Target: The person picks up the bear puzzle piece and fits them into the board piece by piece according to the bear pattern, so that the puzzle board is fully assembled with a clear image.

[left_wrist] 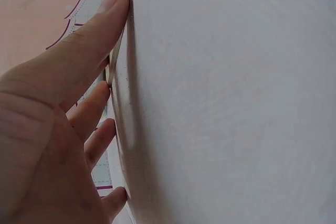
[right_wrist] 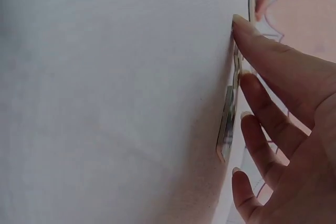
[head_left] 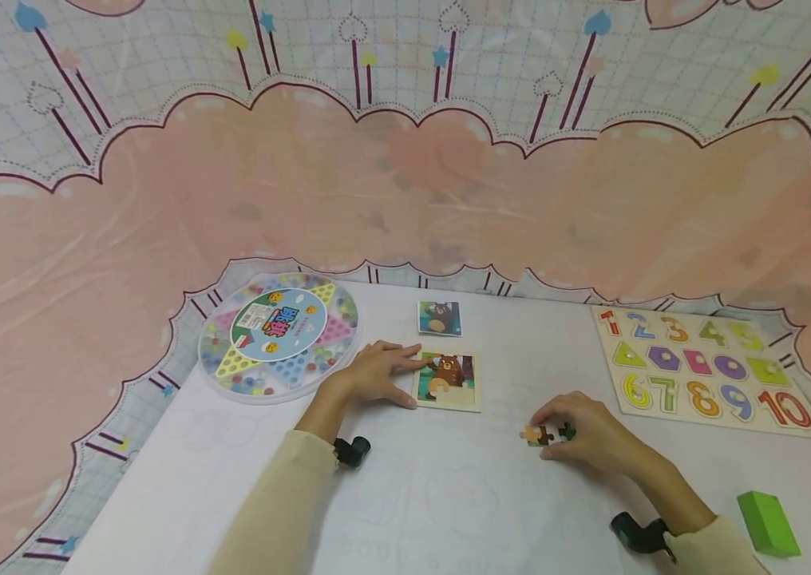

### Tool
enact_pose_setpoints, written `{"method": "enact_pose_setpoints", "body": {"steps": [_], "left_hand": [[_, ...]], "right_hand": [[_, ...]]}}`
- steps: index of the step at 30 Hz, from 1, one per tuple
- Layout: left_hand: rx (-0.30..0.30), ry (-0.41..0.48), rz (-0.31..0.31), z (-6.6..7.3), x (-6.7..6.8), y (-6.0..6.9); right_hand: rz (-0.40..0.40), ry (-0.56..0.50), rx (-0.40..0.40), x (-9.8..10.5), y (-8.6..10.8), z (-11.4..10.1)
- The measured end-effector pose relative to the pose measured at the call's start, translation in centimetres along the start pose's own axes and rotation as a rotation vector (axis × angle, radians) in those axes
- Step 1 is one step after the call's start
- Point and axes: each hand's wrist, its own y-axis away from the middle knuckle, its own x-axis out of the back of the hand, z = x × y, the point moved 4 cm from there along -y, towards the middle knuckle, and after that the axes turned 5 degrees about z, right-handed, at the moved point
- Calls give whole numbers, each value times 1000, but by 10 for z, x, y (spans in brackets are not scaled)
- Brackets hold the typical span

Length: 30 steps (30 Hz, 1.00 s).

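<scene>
A small wooden jigsaw puzzle [head_left: 450, 382] with a brown bear picture lies in its frame on the white table, with a pale gap low in the picture. My left hand [head_left: 379, 374] rests at its left side, fingers extended, the index fingertip over the picture and the thumb at the lower left corner. To the right, my right hand [head_left: 585, 431] pinches an orange-and-brown puzzle piece [head_left: 538, 435] between thumb and index finger, close to the table. Another dark green piece [head_left: 566, 431] lies under that hand. In the right wrist view, loose pieces [right_wrist: 227, 124] show edge-on beside the fingers.
A bear picture card [head_left: 439, 318] lies behind the puzzle. At the left is a round Chinese checkers board [head_left: 279, 335] with coloured marbles. A wooden number-and-shape board [head_left: 707, 371] lies at the right, and a green block [head_left: 768, 523] near the front right.
</scene>
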Motion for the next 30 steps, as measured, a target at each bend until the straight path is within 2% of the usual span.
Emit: {"method": "enact_pose_setpoints", "body": {"steps": [10, 20, 24, 30], "left_hand": [[3, 3, 6, 0, 0, 1], [5, 3, 1, 0, -3, 2], [3, 1, 3, 0, -2, 2], [-1, 1, 10, 1, 0, 2]], "right_hand": [[0, 5, 42, 0, -1, -1], [-21, 53, 37, 0, -3, -9], [-29, 14, 66, 5, -7, -16], [-26, -130, 107, 14, -17, -28]]}}
